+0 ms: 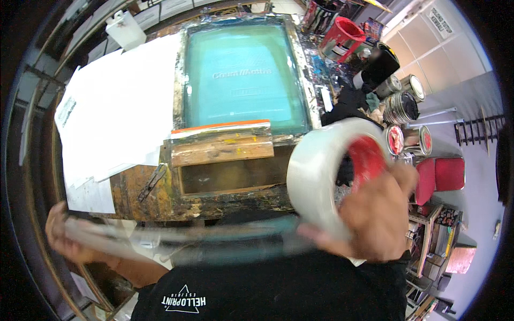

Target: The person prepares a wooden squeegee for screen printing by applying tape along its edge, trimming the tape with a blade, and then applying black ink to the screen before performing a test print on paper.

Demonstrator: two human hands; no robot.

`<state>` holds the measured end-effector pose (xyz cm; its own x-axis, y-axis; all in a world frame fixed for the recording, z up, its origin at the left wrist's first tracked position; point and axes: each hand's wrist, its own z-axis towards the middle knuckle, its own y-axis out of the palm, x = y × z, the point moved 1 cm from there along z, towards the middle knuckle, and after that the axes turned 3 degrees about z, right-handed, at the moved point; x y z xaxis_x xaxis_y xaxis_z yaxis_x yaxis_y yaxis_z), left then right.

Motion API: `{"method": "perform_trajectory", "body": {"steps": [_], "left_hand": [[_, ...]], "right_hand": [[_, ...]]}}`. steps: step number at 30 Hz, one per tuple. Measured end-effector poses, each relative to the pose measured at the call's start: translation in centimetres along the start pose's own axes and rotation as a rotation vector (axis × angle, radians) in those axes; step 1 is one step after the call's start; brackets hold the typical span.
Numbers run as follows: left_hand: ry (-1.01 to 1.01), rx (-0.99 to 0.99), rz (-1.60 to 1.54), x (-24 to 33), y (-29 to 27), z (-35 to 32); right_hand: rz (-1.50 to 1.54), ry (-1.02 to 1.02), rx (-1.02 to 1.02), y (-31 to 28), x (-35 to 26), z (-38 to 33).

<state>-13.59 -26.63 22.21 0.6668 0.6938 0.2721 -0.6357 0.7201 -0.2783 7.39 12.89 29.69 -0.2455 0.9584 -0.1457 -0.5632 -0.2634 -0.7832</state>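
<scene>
A big roll of clear packing tape (313, 160) with a red core is held in my right hand (377, 219), its fingers in the core. From the roll a long strip of tape (193, 241), blurred by motion, stretches left across my front. My left hand (67, 238) pinches the strip's far end. Beyond them a screen printing frame (241, 80) with teal mesh lies on the stained table (131, 195). A squeegee (222, 147) with a wooden handle and orange blade lies along the frame's near end.
White paper sheets (118, 107) cover the table's left side, near a small metal clamp-like tool (151, 183). A white plastic jug (126, 31) stands at the far left. Toward the right are a red bucket (342, 40), several paint tins (401, 107) and a red chair (448, 174).
</scene>
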Motion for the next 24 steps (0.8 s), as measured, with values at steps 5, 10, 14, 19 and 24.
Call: {"method": "perform_trajectory", "body": {"steps": [5, 10, 14, 19, 24], "left_hand": [[0.195, 0.242, -0.186, -4.3, -7.1, 1.2], [0.340, 0.252, 0.482, -3.6, -7.2, 2.2], [0.211, 0.229, 0.281, -5.3, -7.6, 1.6], [0.206, 0.214, 0.381, -4.3, -8.1, 1.3], [0.113, 0.189, 0.267, -3.9, -5.1, 1.3]], "right_hand": [[0.020, -0.055, 0.085, -1.9, -4.0, -2.1], [-0.017, -0.058, 0.047, -2.4, -4.0, -1.8], [-0.040, -0.033, 0.045, -2.0, -3.7, -2.2], [-0.029, -0.016, 0.053, -1.0, -2.7, -3.4], [-0.087, 0.039, 0.025, -0.9, -3.2, -2.9]]}}
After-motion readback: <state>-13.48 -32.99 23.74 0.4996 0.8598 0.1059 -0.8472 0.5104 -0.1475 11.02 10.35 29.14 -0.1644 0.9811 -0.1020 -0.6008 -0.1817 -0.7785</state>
